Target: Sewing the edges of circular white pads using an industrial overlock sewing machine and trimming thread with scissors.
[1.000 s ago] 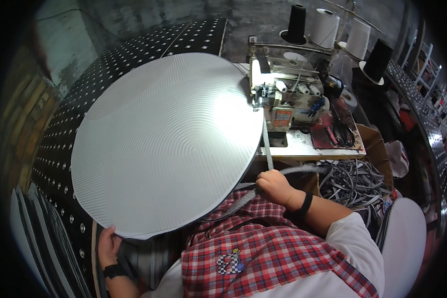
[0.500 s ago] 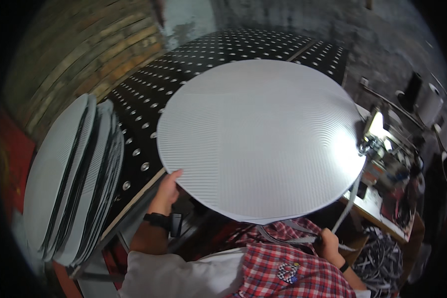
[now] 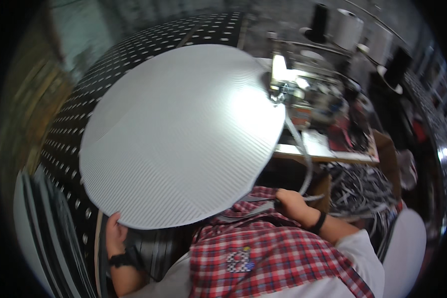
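A large round ribbed grey panel [image 3: 174, 139] lies tilted in front of me, its right edge under the lit head of a sewing machine [image 3: 279, 74]. My left hand [image 3: 115, 232] grips the panel's near-left rim, thumb on top and the other fingers mostly hidden beneath. Close to my plaid apron [image 3: 268, 243], my right hand [image 3: 293, 204] is closed around grey binding tape [image 3: 307, 166]. The tape hangs in a curve from the machine, and more of it lies across my lap. The exact grip of the right fingers is partly hidden.
A black table [image 3: 62, 144] dotted with metal studs lies under and beyond the panel. Several grey round panels [image 3: 44, 223] stand stacked at left. To the right are a box of tangled strips [image 3: 365, 188], another pale panel [image 3: 406, 248] and thread cones [image 3: 346, 30].
My view has swung right, so the panel and sewing machine sit further left. The panel appears turned, its ribs now slanting. Both hands keep their holds.
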`<state>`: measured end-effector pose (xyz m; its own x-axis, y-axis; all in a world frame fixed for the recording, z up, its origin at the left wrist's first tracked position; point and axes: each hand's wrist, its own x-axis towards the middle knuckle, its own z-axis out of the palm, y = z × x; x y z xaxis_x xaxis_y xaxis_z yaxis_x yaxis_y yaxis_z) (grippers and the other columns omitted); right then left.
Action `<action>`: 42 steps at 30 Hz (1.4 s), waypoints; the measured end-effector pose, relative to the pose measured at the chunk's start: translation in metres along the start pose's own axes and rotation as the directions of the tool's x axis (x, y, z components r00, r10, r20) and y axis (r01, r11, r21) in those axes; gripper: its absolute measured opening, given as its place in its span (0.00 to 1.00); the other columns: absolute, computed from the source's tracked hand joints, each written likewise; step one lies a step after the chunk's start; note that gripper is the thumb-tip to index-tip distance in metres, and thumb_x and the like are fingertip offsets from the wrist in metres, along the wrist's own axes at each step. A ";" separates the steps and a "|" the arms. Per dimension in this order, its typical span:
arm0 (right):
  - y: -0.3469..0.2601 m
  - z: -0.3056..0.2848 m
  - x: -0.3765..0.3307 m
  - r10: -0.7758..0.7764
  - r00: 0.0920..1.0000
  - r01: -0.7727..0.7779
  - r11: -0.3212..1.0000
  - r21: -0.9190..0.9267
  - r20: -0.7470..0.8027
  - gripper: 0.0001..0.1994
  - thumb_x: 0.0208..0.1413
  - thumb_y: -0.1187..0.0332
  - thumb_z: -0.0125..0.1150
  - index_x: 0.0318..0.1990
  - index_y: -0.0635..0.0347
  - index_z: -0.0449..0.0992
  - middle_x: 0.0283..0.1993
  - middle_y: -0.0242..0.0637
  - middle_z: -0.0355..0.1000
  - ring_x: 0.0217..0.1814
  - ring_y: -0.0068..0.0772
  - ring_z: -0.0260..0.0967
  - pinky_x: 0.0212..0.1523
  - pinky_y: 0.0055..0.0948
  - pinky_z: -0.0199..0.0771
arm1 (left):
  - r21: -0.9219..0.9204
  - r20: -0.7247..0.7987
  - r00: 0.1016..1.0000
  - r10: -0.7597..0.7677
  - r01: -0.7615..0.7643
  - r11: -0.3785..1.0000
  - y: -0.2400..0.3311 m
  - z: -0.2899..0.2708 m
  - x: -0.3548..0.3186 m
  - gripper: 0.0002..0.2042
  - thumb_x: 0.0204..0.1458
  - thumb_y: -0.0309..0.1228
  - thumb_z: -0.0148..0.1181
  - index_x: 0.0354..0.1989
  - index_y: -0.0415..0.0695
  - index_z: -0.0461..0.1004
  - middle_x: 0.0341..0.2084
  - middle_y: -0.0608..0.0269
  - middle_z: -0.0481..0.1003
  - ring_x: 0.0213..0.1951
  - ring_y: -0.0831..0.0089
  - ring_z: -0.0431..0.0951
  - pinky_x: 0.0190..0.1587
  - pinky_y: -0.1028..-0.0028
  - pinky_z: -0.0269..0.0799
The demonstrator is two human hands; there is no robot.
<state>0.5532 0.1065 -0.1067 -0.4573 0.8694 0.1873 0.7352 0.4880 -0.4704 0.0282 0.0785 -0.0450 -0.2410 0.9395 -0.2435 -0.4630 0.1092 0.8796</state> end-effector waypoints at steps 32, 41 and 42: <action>0.038 -0.052 0.053 -0.257 0.820 -0.133 0.784 -0.606 -0.511 0.03 0.37 0.71 0.48 0.23 0.58 0.64 0.29 0.37 0.61 0.34 0.35 0.61 0.35 0.32 0.63 | 0.112 -0.082 0.996 0.045 -0.036 0.993 -0.033 0.068 -0.011 0.24 0.42 0.33 0.52 0.47 0.31 0.59 0.45 0.54 0.63 0.46 0.63 0.64 0.49 0.66 0.58; 0.034 -0.093 0.021 -0.116 0.969 0.004 0.890 -0.456 -0.218 0.03 0.37 0.72 0.48 0.23 0.57 0.62 0.24 0.38 0.60 0.26 0.39 0.62 0.26 0.34 0.64 | -0.193 -0.149 0.989 -0.010 -0.020 0.981 -0.023 0.059 -0.006 0.26 0.43 0.37 0.52 0.51 0.37 0.56 0.48 0.58 0.61 0.50 0.63 0.60 0.51 0.66 0.54; 0.035 -0.111 0.009 -0.117 0.979 0.023 0.878 -0.477 -0.167 0.03 0.38 0.72 0.48 0.23 0.58 0.62 0.24 0.38 0.60 0.27 0.40 0.62 0.26 0.34 0.64 | -0.125 -0.203 0.978 0.052 -0.079 0.989 -0.021 0.045 0.001 0.27 0.43 0.38 0.52 0.51 0.37 0.56 0.48 0.59 0.61 0.50 0.64 0.60 0.51 0.66 0.55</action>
<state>0.6303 0.1397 -0.0262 -0.4497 0.8070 0.3827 0.8741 0.4857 0.0027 0.0763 0.0919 -0.0457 -0.4331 0.8583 -0.2753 -0.5452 -0.0062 0.8383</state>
